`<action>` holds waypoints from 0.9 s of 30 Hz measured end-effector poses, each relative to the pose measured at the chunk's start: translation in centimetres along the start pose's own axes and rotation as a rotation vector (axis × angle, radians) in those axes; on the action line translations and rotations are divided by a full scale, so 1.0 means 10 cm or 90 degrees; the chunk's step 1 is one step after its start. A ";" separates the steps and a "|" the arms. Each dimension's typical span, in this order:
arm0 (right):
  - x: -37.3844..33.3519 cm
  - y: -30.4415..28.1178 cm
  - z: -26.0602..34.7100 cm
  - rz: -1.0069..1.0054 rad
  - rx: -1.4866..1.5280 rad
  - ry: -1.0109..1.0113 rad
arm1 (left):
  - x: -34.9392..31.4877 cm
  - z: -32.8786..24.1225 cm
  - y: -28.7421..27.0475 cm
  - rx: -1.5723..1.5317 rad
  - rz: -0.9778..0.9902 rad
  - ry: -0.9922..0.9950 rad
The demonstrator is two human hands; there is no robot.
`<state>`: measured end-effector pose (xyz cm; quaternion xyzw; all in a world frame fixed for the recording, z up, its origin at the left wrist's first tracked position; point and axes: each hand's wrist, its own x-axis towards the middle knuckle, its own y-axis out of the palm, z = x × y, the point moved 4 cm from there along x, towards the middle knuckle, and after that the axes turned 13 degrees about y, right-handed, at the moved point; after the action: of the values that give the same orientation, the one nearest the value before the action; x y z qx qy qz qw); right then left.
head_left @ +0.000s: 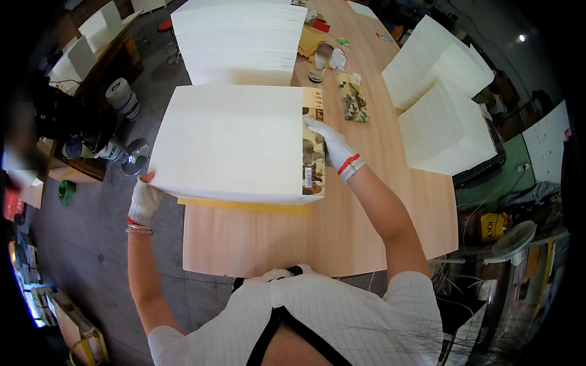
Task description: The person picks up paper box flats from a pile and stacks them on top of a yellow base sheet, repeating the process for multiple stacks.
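A big stack of cream sheets (232, 141) is seen lying on the near end of the wooden table (317, 238), its left part overhanging the table edge above the grey floor (104, 232). Both arms are stretched wide, one to each side of the stack. The left hand (145, 200), in a white glove, is cupped round the stack's near left corner, fingers curled under and against the side, the wrist bent back, a red cuff and a bangle showing at the wrist. The left forearm is held almost straight up the picture from the shoulder. The right hand (331, 146), gloved too, is laid flat on the printed strip (313, 146) that runs along the stack's right edge, fingers spread slightly and pointing toward the stack, palm pressed down. The right forearm is angled in from the lower right, elbow bent outward over the table. Nothing is pinched by that hand; it is only pressed on top. A yellow sheet (244, 205) is glimpsed poking out under the stack's near edge.

Behind the stack, a taller pile of white sheets (241, 43) is set, just beyond it. To the right, well apart, two more white piles (442, 91) are leaned at an angle. Between them, a glass (319, 61) and a small printed packet (353, 97) are left on the table. A bucket (123, 97) is stood on the floor to the left.
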<state>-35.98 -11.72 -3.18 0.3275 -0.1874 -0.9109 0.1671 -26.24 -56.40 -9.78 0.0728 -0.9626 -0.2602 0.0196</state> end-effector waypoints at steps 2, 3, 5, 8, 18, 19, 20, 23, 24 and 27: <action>0.04 -0.02 -0.01 -0.012 0.006 0.000 | 0.02 0.00 -0.01 -0.048 -0.014 0.001; 0.06 -0.05 -0.01 -0.016 0.007 -0.007 | 0.02 -0.01 0.00 -0.044 -0.028 -0.004; 0.08 -0.06 -0.03 -0.023 0.008 -0.017 | -0.02 -0.01 0.03 -0.038 -0.062 -0.017; 0.07 -0.02 -0.04 0.004 0.034 -0.030 | -0.02 0.01 -0.06 -0.031 -0.034 -0.010; -0.03 0.00 -0.01 -0.035 0.024 -0.047 | -0.01 0.05 -0.03 0.000 -0.011 -0.007; -0.02 -0.04 -0.03 -0.058 0.010 -0.060 | 0.00 0.07 -0.02 -0.007 -0.006 -0.005; -0.02 -0.05 -0.04 -0.077 -0.001 -0.072 | -0.01 0.07 0.00 -0.010 -0.005 -0.002; -0.29 -0.18 0.10 -0.380 -0.494 -0.211 | -0.05 -0.06 -0.04 -0.085 0.029 -0.008; -0.05 -0.70 -0.20 -0.288 -0.296 -0.484 | 0.01 -0.06 0.02 -0.129 0.063 -0.020; 0.28 -0.48 -0.85 -0.111 0.204 -0.248 | 0.12 0.39 -0.26 0.012 -0.150 0.124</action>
<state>-33.26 -10.69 -12.92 0.1835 -0.3289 -0.9263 -0.0054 -27.43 -56.82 -14.45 0.2100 -0.9434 -0.2431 0.0818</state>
